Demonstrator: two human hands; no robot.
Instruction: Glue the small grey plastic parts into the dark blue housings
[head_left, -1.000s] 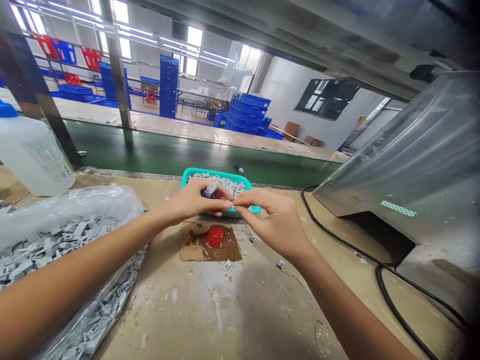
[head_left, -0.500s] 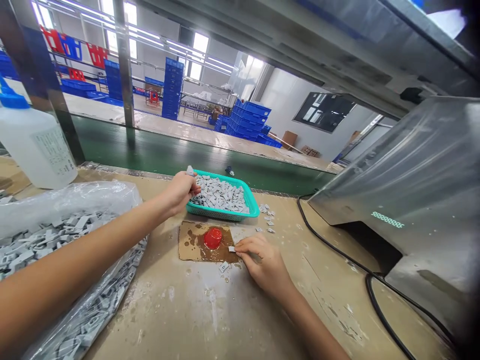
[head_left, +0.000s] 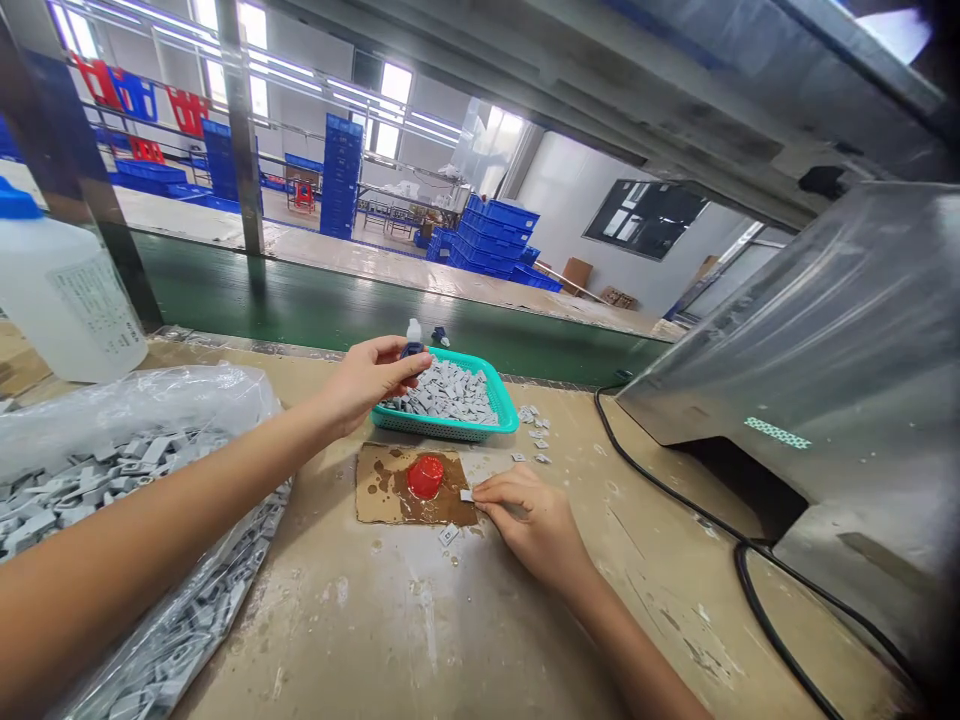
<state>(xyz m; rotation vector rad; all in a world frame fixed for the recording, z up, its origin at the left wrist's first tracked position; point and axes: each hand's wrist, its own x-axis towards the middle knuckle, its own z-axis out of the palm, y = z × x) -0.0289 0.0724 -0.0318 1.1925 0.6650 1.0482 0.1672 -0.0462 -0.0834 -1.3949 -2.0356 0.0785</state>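
My left hand (head_left: 379,375) is closed on a small dark-blue and white part (head_left: 413,336), held up over the near-left side of a turquoise basket (head_left: 508,412). The basket is filled with small light-grey plastic pieces (head_left: 457,392). Down on the right, my right hand (head_left: 529,510) pinches a light-grey plastic piece (head_left: 466,495) between thumb and fingertips, at the right edge of a wet cardboard sheet (head_left: 379,505). A red cap-like cup (head_left: 426,478) sits on that sheet. Another grey piece (head_left: 448,535) lies at the sheet's front edge.
A clear plastic bag (head_left: 217,400) of grey parts lies at left, with a white bottle (head_left: 82,300) behind it. Several loose pieces (head_left: 540,438) lie right of the basket. A black cable (head_left: 660,490) runs beside a metal housing (head_left: 825,340). A green belt (head_left: 337,300) lies behind.
My left hand has moved slightly right and turned, so the dark-blue and white part shows more. My right hand stays nearly in place with its grey piece.
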